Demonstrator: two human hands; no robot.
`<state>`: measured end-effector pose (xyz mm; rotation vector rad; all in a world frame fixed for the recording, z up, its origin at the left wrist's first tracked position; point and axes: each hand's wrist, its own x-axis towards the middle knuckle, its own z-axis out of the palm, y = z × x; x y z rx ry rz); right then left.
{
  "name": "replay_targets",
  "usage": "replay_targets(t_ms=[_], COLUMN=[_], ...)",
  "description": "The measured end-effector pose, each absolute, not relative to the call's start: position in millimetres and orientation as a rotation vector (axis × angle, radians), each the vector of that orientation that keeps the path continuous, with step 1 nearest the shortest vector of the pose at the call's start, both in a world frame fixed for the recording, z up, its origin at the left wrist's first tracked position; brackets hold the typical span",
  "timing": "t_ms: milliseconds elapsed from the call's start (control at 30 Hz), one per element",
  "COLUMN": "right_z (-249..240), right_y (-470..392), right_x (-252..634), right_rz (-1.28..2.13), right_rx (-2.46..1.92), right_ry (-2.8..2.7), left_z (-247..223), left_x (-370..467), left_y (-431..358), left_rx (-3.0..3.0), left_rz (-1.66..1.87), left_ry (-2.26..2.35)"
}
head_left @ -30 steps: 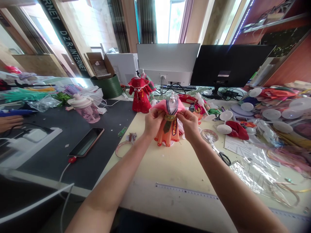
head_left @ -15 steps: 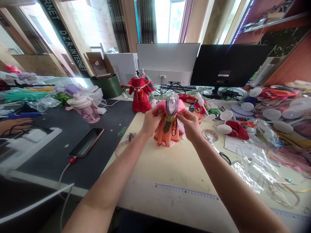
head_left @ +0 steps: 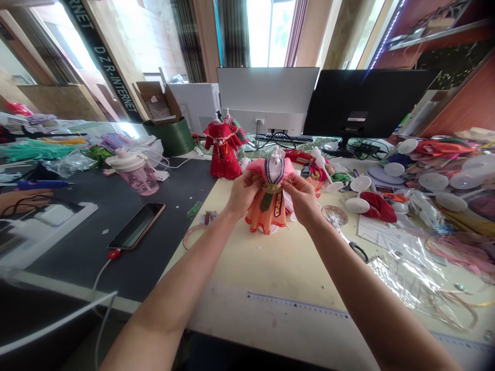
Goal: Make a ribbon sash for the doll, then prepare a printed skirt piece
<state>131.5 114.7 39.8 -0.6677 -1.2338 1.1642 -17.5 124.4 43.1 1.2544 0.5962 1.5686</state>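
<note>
A small doll dress [head_left: 266, 214] with pink shoulders, a beaded neckline, a gold waistband and an orange skirt stands upright on a white stand at the middle of the table. From the left, my left hand [head_left: 246, 191] pinches its pink cloth beside the waist. My right hand [head_left: 300, 193] pinches the cloth on the opposite side, thumb and fingers closed. The fingertips are partly hidden by the fabric. Behind and to the left stands a red doll dress [head_left: 223, 149] on its own stand.
Scissors [head_left: 358, 251], a roll of tape [head_left: 334, 215] and plastic bags [head_left: 402, 278] lie to the right. White stands and cloth pile up beyond. On the left are a phone [head_left: 137, 226], a pink bottle [head_left: 135, 172] and another person's hand [head_left: 25, 200]. Two monitors [head_left: 266, 93] stand behind.
Both hands keep their hold on the dress, with barely any shift. At the far left, the other person's hand has moved slightly.
</note>
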Motion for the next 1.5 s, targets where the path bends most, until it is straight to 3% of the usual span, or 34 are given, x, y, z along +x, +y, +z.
replay_targets(t_ms=[1033, 1500], right_z=[40.0, 49.3], right_y=[109.1, 104.1], right_x=[135.5, 139.5], right_rz=[1.138, 1.300], right_rx=[-0.703, -0.693], right_ry=[-1.262, -1.275], left_z=[54.9, 53.7], left_x=[-23.7, -30.2], left_y=[132.4, 154.0], left_rx=[1.169, 1.215], left_rz=[1.288, 0.966], left_ry=[0.646, 0.636])
